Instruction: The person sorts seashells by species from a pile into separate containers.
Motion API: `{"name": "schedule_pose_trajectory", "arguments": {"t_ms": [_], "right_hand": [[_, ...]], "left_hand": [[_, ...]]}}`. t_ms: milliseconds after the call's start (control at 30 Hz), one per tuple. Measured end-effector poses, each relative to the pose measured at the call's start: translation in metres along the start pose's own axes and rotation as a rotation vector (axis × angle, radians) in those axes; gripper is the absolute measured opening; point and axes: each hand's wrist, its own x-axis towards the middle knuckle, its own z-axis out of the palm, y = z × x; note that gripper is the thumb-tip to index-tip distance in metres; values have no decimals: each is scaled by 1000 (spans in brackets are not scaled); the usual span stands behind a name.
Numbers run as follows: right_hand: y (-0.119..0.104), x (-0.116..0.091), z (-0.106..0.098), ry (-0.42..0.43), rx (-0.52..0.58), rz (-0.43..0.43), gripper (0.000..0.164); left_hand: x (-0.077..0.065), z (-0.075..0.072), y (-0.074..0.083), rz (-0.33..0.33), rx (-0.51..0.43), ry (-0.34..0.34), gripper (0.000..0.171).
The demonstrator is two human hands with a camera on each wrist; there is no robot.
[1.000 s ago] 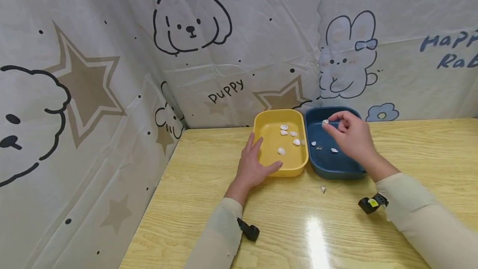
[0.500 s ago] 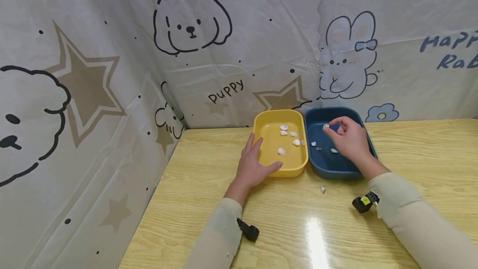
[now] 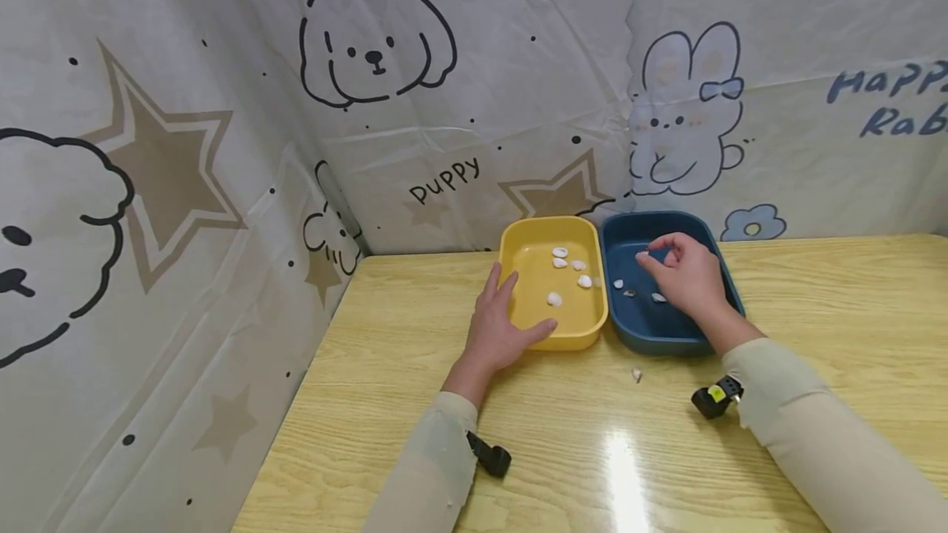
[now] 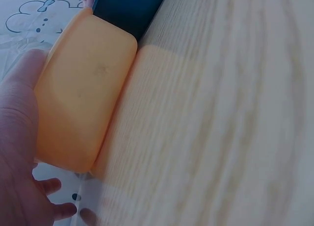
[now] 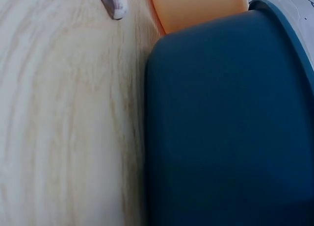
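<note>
My left hand (image 3: 499, 329) rests spread against the left and near sides of a yellow tray (image 3: 603, 303), thumb over the near rim. Several small white seashells (image 3: 554, 299) lie inside that tray. Over the blue tray (image 3: 733, 270), my right hand (image 3: 687, 274) pinches a small pale seashell (image 3: 642, 255) between thumb and forefinger. Below it on the blue bottom lie a few more shells (image 3: 658, 298). In the right wrist view the tray's outer wall (image 5: 225, 118) fills much of the frame, and the right hand is out of sight there.
One loose seashell (image 3: 637, 375) lies on the wooden table (image 3: 563, 451) in front of the trays, also visible in the right wrist view as a purplish shell (image 5: 117, 4). The trays stand side by side near a printed cloth (image 3: 444, 105) behind the table.
My right hand has moved slightly left and down into the blue tray, still holding the seashell. The left hand stays at the yellow tray. The head view has shifted a little.
</note>
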Motion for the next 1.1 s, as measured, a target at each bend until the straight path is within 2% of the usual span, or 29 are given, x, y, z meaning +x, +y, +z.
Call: {"name": "schedule_pose_trajectory", "arguments": {"t_ms": [267,400,533,767,1100], "right_hand": [[0,-1,-3,33,23,-22,46],[-8,-8,-7,37,71,-66,51],[-19,-21,-12,16,113,-146,48],[-27,-45,-19,-3,129,-289,33],[-29,-77,-26,-40,85,-380,28]], "left_hand": [[1,0,-1,20,-8,3,103],[1,1,-1,22,-14,5,103],[1,0,0,14,-9,0,103],[2,0,0,10,-2,-3,103],[2,1,-3,12,2,-4,103]]}}
